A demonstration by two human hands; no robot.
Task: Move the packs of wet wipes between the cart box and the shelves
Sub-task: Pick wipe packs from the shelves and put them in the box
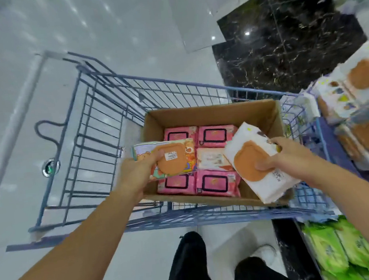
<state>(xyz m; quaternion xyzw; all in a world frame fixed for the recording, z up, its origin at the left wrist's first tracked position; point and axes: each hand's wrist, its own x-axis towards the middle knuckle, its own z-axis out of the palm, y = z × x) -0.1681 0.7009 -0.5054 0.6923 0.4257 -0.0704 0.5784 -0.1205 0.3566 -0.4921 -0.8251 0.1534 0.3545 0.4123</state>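
A brown cardboard box [210,113] sits in a blue wire cart [99,117]. Several pink wet wipe packs [216,183] lie flat inside it, with one pale pack [210,157] among them. My left hand [137,174] grips a colourful cartoon-print pack with an orange lid [174,158] over the box's left side. My right hand [281,157] holds a white pack with an orange lid [247,158] tilted over the box's right side. Both packs hover above the pink ones.
Shelves on the right carry white packs with orange lids [364,80] and green packs [340,248] lower down. My legs in black trousers [192,266] stand behind the cart. The floor is white tile with a black marble patch [282,42].
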